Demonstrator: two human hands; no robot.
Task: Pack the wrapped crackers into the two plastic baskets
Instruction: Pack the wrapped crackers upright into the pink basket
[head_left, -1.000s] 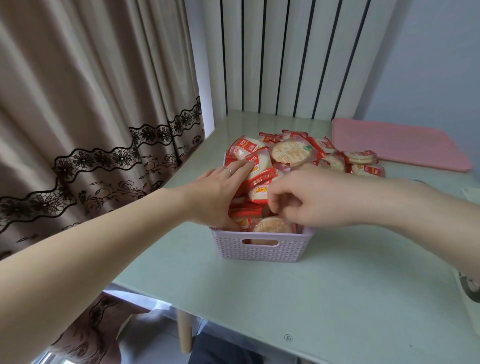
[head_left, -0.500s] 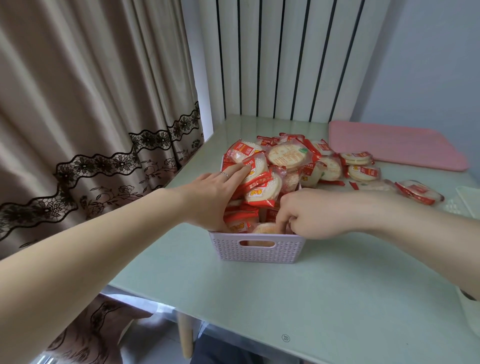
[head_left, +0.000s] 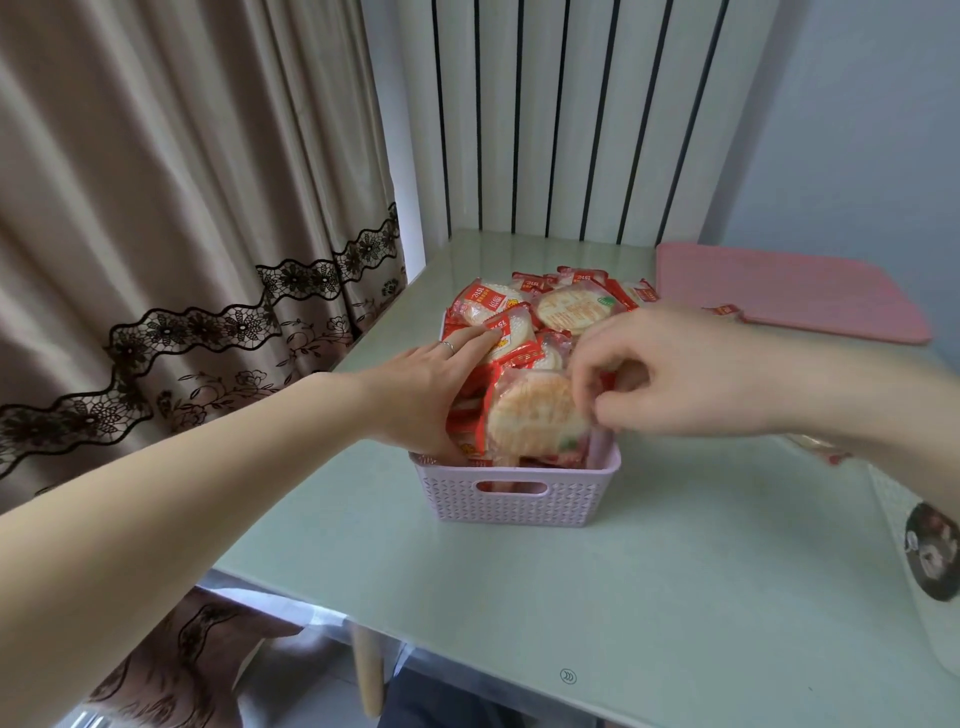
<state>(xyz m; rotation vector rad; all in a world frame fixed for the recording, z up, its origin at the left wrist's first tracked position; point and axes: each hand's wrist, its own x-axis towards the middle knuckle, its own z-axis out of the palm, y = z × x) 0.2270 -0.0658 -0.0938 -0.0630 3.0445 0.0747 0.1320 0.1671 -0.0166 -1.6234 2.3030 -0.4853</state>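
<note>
Toward the table's (head_left: 649, 597) left edge, head view: one lilac basket (head_left: 519, 501), heaped above its rim with wrapped crackers (head_left: 574, 310). Left hand (head_left: 431, 384) lay flat, fingers spread, pressing the left side of the pile. Right hand (head_left: 670, 374) pinched a cracker packet (head_left: 535, 415) standing on edge at the near wall. Second basket mostly out of view at the right edge. Risk, as judged: overfilled heap sliding off if the left hand lifted; pinched packet slipping, or cracking under pressure.
</note>
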